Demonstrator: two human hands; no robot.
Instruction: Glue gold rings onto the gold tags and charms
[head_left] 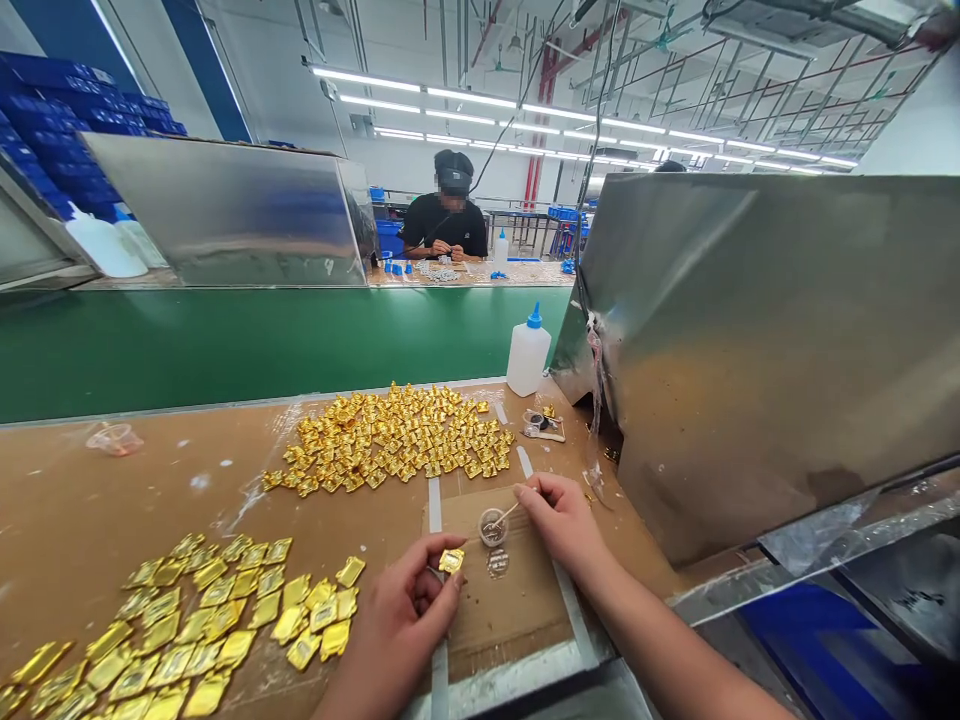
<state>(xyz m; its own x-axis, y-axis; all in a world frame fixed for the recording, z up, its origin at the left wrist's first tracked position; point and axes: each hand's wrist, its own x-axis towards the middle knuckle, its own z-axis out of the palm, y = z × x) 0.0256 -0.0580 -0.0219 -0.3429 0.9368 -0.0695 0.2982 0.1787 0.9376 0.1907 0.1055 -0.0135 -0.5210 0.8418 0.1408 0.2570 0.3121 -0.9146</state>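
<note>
My left hand (420, 605) pinches a small shiny gold piece (451, 560) between thumb and forefinger, just above a cardboard sheet (517, 610). A thin pale stick (508, 514) is held by my right hand (559, 515), its tip down inside a small clear cup (492, 527). Right below the cup lies a round patch of clear stuff (497, 563) on the cardboard. Left of my left hand, flat gold pieces (217, 620) are spread over the table. A larger heap of gold pieces (397, 435) lies beyond both hands.
A white bottle with a blue cap (529, 355) stands at the back, near a small dish (534, 422). Metal panels (780, 370) rise on the right. Past the table runs a green belt (262, 345); a co-worker (448, 215) sits across it. A clear cup (115, 438) lies far left.
</note>
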